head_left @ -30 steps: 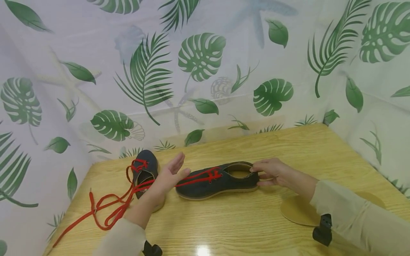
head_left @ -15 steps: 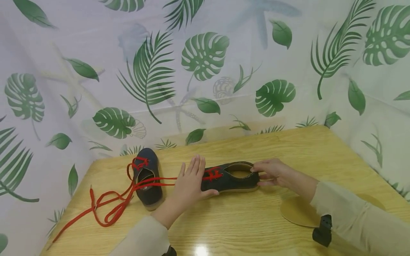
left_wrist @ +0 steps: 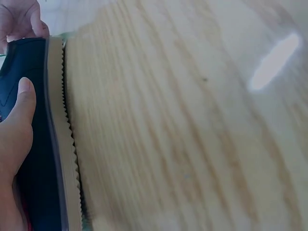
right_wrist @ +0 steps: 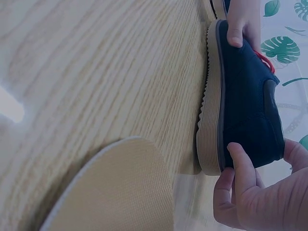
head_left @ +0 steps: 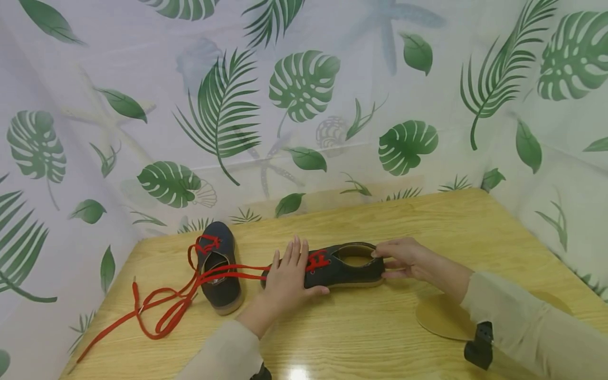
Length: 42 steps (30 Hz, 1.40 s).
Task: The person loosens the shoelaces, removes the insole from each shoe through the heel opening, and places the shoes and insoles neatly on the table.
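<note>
A dark navy shoe [head_left: 351, 274] with a tan ridged sole and red laces lies across the middle of the table, its toe to the left. My left hand [head_left: 287, 274] rests over its front part, fingers straight and thumb spread toward me. At the heel, my right hand [head_left: 406, 258] pinches the collar, thumb at the opening and fingers against the back, as the right wrist view shows on the heel [right_wrist: 255, 144]. Long red laces [head_left: 247, 271] run from under my left hand leftward across a second navy shoe [head_left: 220, 290], which stands toe away from me.
The loose lace ends [head_left: 163, 316] lie in loops at the table's left side. A tan insole [head_left: 442, 316] lies under my right forearm. A leaf-printed cloth [head_left: 304, 132] hangs along the back and sides of the wooden table [head_left: 361, 332].
My left hand has moved right from above the second shoe and come to rest over the front of the middle shoe. My right hand keeps its grip on the heel.
</note>
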{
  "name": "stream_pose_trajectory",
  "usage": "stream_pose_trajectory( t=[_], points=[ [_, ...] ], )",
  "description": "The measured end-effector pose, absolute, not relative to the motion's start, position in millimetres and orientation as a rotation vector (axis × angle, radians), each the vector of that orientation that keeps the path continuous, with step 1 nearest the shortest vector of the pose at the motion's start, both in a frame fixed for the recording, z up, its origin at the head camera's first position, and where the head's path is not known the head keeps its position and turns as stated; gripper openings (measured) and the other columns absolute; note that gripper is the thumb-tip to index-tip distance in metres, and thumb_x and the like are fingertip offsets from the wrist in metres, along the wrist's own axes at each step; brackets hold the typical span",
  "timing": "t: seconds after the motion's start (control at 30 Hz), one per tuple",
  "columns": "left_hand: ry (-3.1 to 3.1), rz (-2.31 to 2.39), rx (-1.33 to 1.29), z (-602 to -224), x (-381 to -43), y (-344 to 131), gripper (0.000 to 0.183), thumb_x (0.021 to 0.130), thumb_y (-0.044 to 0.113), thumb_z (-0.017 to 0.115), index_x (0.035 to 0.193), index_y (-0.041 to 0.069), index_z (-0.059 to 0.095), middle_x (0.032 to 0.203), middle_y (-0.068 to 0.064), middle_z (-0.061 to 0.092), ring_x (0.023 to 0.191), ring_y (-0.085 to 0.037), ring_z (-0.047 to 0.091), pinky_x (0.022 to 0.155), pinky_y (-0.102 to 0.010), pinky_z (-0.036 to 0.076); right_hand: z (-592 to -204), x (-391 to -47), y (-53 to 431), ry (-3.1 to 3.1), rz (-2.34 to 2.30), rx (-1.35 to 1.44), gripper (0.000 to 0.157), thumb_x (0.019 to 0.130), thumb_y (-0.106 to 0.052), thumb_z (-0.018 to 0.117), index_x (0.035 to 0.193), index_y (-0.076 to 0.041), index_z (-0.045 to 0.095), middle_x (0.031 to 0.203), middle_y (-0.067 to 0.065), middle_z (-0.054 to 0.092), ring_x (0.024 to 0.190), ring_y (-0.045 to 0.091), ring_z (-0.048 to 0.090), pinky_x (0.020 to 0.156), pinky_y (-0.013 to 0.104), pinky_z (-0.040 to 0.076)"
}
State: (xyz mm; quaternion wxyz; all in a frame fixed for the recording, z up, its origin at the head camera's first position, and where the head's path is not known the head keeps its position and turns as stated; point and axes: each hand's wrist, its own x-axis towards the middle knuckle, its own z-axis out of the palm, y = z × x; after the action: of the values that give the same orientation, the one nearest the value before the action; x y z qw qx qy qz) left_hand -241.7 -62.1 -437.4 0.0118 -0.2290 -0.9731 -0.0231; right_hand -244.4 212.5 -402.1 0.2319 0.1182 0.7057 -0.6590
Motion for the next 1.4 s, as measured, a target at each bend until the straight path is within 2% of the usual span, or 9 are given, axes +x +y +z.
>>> stream_pose_trajectory(
  t=[0.23, 0.33, 0.53, 0.7, 0.8, 0.9, 1.03, 1.3, 1.4],
  points=[
    [-3.014, -0.061, -0.691, -441.6, -241.3, -63.0, 0.108, 0.078, 0.077, 0.047, 0.153, 0.009, 0.008, 0.158, -0.013, 0.006, 0.145, -0.03, 0.012, 0.115, -0.053, 0.015, -401.1, -246.2, 211.0, 1.932, -1.787, 0.304, 0.06, 0.089, -0.013, 0.064, 0.139, 0.007, 0.038, 0.141, 0.026, 0.035, 0.117, 0.036, 0.054, 0.081, 0.036, 0.055],
    [-3.003, -0.04, -0.696, -443.0, -242.0, -62.7, 0.106, 0.078, 0.077, 0.045, 0.153, 0.012, 0.008, 0.158, -0.013, 0.007, 0.145, -0.029, 0.014, 0.115, -0.053, 0.016, -399.2, -247.3, 212.5, 1.927, -1.77, 0.297, 0.065, 0.089, -0.014, 0.065, 0.142, 0.006, 0.034, 0.144, 0.027, 0.034, 0.122, 0.037, 0.05, 0.082, 0.036, 0.055],
    [-2.992, -0.004, -0.703, -447.1, -242.0, -60.6, 0.104, 0.078, 0.079, 0.042, 0.153, 0.014, 0.01, 0.158, -0.012, 0.01, 0.144, -0.029, 0.017, 0.114, -0.052, 0.019, -393.9, -246.9, 217.7, 1.936, -1.713, 0.277, 0.068, 0.089, -0.019, 0.066, 0.143, 0.006, 0.032, 0.142, 0.027, 0.036, 0.114, 0.031, 0.057, 0.085, 0.037, 0.054],
    [-2.997, -0.008, -0.697, -448.0, -242.5, -60.2, 0.104, 0.078, 0.079, 0.041, 0.153, 0.015, 0.011, 0.158, -0.012, 0.01, 0.144, -0.029, 0.017, 0.114, -0.052, 0.019, -384.5, -246.5, 220.3, 1.996, -1.676, 0.212, 0.068, 0.091, -0.029, 0.064, 0.141, 0.007, 0.035, 0.144, 0.03, 0.034, 0.118, 0.035, 0.054, 0.088, 0.037, 0.053],
    [-2.99, -0.014, -0.699, -448.7, -243.5, -61.2, 0.103, 0.078, 0.079, 0.041, 0.153, 0.014, 0.013, 0.158, -0.012, 0.011, 0.144, -0.029, 0.017, 0.114, -0.052, 0.021, -375.5, -248.3, 222.4, 2.021, -1.686, 0.161, 0.068, 0.093, -0.032, 0.061, 0.141, 0.008, 0.034, 0.143, 0.028, 0.035, 0.118, 0.034, 0.053, 0.087, 0.034, 0.053],
    [-2.984, -0.013, -0.7, -449.4, -244.3, -62.3, 0.104, 0.078, 0.08, 0.041, 0.153, 0.014, 0.013, 0.158, -0.012, 0.013, 0.144, -0.029, 0.018, 0.113, -0.051, 0.022, -365.0, -250.2, 223.7, 2.028, -1.699, 0.128, 0.067, 0.093, -0.03, 0.06, 0.142, 0.007, 0.032, 0.143, 0.027, 0.035, 0.111, 0.028, 0.057, 0.084, 0.03, 0.054],
    [-2.979, -0.018, -0.704, -449.6, -245.7, -62.0, 0.104, 0.078, 0.08, 0.041, 0.153, 0.015, 0.013, 0.158, -0.013, 0.014, 0.144, -0.029, 0.018, 0.113, -0.051, 0.022, -350.9, -252.7, 222.6, 2.063, -1.672, 0.08, 0.062, 0.093, -0.029, 0.061, 0.139, 0.006, 0.038, 0.139, 0.024, 0.041, 0.101, 0.019, 0.061, 0.083, 0.03, 0.055],
    [-3.009, -0.033, -0.705, -449.0, -246.1, -62.3, 0.104, 0.078, 0.079, 0.042, 0.153, 0.015, 0.012, 0.158, -0.012, 0.012, 0.145, -0.028, 0.016, 0.114, -0.051, 0.02, -336.8, -259.1, 204.6, 2.088, -1.568, -0.013, 0.058, 0.091, -0.028, 0.064, 0.136, 0.004, 0.045, 0.125, 0.014, 0.057, 0.1, 0.019, 0.064, 0.083, 0.032, 0.055],
    [-3.023, -0.043, -0.704, -448.1, -245.9, -62.2, 0.103, 0.078, 0.079, 0.042, 0.153, 0.015, 0.011, 0.158, -0.012, 0.012, 0.145, -0.028, 0.015, 0.114, -0.051, 0.019, -337.9, -260.7, 195.9, 2.08, -1.552, -0.051, 0.054, 0.09, -0.025, 0.065, 0.133, 0.004, 0.049, 0.125, 0.015, 0.058, 0.1, 0.02, 0.064, 0.084, 0.033, 0.055]
  ],
)
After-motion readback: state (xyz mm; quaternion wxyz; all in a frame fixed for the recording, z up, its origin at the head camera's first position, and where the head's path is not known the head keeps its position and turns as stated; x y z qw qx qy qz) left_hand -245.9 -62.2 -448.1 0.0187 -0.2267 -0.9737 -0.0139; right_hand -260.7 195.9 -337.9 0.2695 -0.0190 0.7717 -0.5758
